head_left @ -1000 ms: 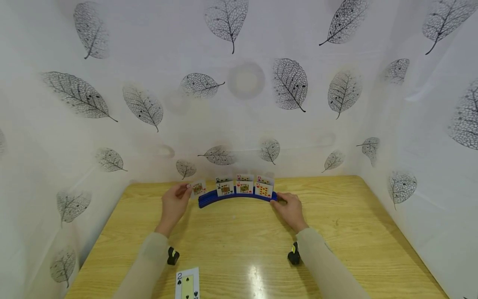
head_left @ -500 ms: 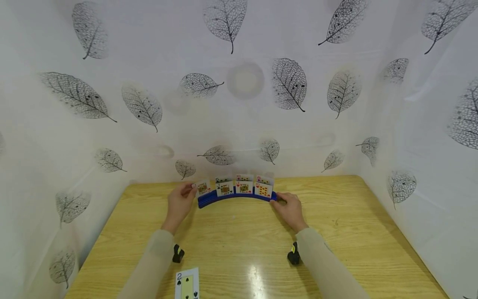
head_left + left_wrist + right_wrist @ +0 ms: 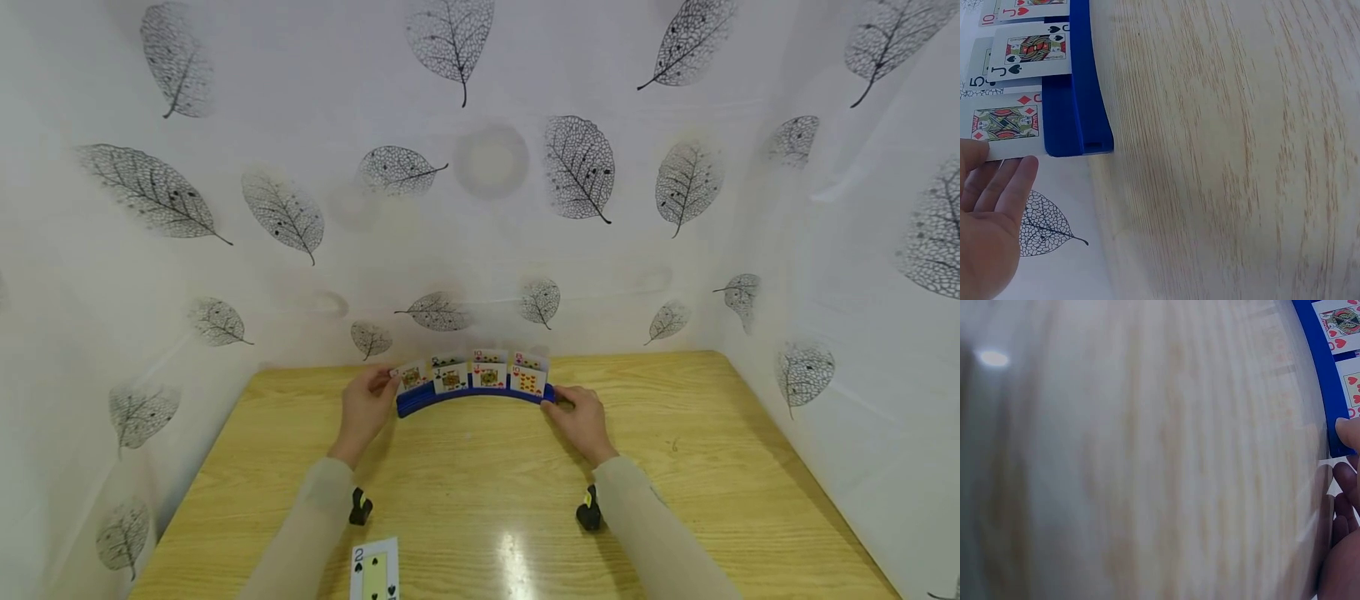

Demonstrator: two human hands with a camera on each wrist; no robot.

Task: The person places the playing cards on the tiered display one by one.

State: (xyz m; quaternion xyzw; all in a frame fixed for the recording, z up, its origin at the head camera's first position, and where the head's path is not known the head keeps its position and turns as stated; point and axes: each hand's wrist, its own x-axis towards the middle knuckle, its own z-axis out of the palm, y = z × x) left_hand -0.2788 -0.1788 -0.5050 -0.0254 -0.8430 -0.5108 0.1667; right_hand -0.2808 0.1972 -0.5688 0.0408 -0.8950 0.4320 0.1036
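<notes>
A curved blue card holder stands near the back of the table with several playing cards upright in it. My left hand pinches a diamond face card by its outer edge, thumb in front and fingers behind. The card's lower edge is at the holder's left end, beside the jack of spades. A five shows partly behind that jack. My right hand grips the holder's right end, its thumb on the blue front, near the ten of hearts.
A large two of spades lies at the table's near edge. Black wrist cameras hang under both forearms. White leaf-printed cloth walls the wooden table at the back and sides.
My left hand has moved right with the diamond face card, bringing it from just outside the holder to its left end. The right hand has stayed on the holder's right end.
</notes>
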